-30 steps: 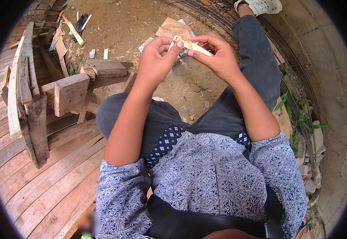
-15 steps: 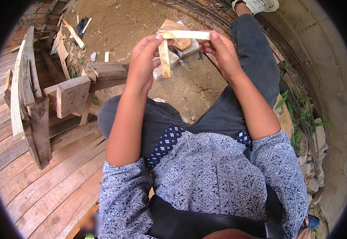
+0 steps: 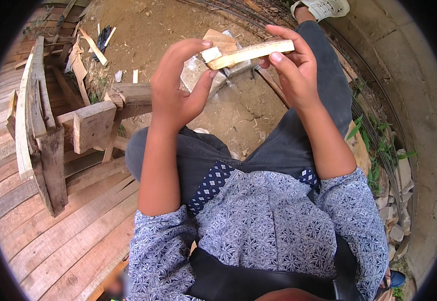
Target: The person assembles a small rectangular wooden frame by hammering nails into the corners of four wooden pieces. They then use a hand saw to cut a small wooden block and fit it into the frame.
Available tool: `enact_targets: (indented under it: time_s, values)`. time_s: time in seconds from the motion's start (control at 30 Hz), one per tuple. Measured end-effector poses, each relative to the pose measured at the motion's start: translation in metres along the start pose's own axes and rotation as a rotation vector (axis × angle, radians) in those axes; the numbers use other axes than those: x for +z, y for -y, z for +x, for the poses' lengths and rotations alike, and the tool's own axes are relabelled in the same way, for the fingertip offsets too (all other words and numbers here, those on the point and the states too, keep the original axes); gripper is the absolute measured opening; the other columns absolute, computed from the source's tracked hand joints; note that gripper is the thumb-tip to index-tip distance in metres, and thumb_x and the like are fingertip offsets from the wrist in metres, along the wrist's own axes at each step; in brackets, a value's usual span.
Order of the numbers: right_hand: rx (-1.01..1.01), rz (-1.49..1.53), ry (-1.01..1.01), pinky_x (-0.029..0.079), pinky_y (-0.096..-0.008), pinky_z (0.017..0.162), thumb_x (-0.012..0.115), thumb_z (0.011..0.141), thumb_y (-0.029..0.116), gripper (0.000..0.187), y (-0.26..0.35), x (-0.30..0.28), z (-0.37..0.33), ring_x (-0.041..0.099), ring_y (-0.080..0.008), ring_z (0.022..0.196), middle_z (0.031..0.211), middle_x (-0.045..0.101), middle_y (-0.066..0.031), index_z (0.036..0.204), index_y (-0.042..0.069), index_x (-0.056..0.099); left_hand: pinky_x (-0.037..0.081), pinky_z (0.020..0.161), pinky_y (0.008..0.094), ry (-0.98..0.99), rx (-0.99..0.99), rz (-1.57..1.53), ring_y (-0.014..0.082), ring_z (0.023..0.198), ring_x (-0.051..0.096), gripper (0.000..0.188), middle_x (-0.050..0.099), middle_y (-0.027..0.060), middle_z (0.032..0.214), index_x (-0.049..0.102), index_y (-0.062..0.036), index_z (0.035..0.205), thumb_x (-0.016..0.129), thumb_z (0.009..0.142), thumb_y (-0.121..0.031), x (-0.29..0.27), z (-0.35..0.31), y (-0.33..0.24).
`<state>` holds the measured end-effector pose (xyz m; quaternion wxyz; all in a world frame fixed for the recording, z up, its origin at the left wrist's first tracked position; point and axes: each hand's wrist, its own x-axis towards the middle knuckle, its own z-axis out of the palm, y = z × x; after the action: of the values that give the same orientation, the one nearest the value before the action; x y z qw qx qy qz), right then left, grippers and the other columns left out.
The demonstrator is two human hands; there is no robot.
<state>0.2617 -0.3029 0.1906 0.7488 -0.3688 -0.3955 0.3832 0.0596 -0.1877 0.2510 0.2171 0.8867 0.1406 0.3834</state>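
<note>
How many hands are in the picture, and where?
2: the left hand at the left end of the pale wooden strip, and the right hand gripping its right end. No others show.

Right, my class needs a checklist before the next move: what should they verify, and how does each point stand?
1. Right hand gripping the pale wooden strip: ok, its thumb lies on it.
2. Left hand gripping the strip's other end: cannot tell; thumb and finger flank it.
3. Short wooden piece fixed to that end: cannot tell.
4. Sleeves away from both hands: ok, well back.
5. Ground free of scraps: not ok; a long wood scrap lies upper left.
</note>
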Motion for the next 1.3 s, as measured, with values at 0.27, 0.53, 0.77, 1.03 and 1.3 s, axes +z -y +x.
enact_targets:
  time_s: [0.27,0.53,0.77,1.03,1.3]
  values:
    - [-0.052,0.032,0.031,0.055,-0.0286,0.082,0.063,0.092,0.006,0.045,0.004,0.002,0.002,0.063,-0.0115,0.092,0.101,0.065,-0.0052,0.136,0.000,0.053,0.053,0.090,0.0383,-0.043,0.132,-0.005,0.0311,0.104,0.067,0.039,0.068,0.0154,0.113,0.063,-0.0027,0.115,0.073,0.077,0.002,-0.001,0.003,0.002]
    - [-0.050,0.000,0.034,0.050,-0.0329,0.081,0.059,0.092,0.014,0.057,0.006,0.004,0.002,0.061,-0.0167,0.090,0.104,0.063,-0.0104,0.144,-0.002,0.043,0.053,0.089,0.0369,-0.100,0.098,-0.078,0.0301,0.104,0.067,0.038,0.068,0.0163,0.113,0.063,-0.0014,0.115,0.073,0.078,0.003,0.005,-0.002,0.004]
    - [-0.007,-0.001,-0.017,0.051,-0.0322,0.081,0.059,0.094,0.016,0.055,0.011,0.010,0.001,0.061,-0.0157,0.088,0.102,0.064,-0.0095,0.143,-0.002,0.042,0.054,0.087,0.0350,-0.121,0.149,-0.034,0.0290,0.104,0.067,0.040,0.069,0.0161,0.113,0.062,-0.0016,0.116,0.074,0.079,0.003,0.004,-0.001,0.008]
    - [0.026,0.112,-0.059,0.051,-0.0273,0.076,0.064,0.097,0.018,0.032,0.004,0.005,0.004,0.063,-0.0124,0.082,0.096,0.066,-0.0067,0.122,0.001,0.055,0.056,0.082,0.0308,-0.033,-0.235,-0.355,0.0186,0.099,0.068,0.039,0.069,0.0126,0.108,0.059,0.0023,0.118,0.076,0.082,0.001,0.011,-0.015,-0.006]
    - [0.226,0.460,-0.109,0.055,-0.0309,0.072,0.061,0.096,0.024,0.019,0.006,0.000,0.004,0.065,-0.0155,0.075,0.080,0.066,-0.0074,0.103,0.008,0.055,0.054,0.091,0.0307,-0.045,-0.442,-0.644,0.0184,0.106,0.066,0.033,0.066,0.0116,0.113,0.056,0.0032,0.118,0.068,0.088,0.008,0.024,-0.014,-0.012]
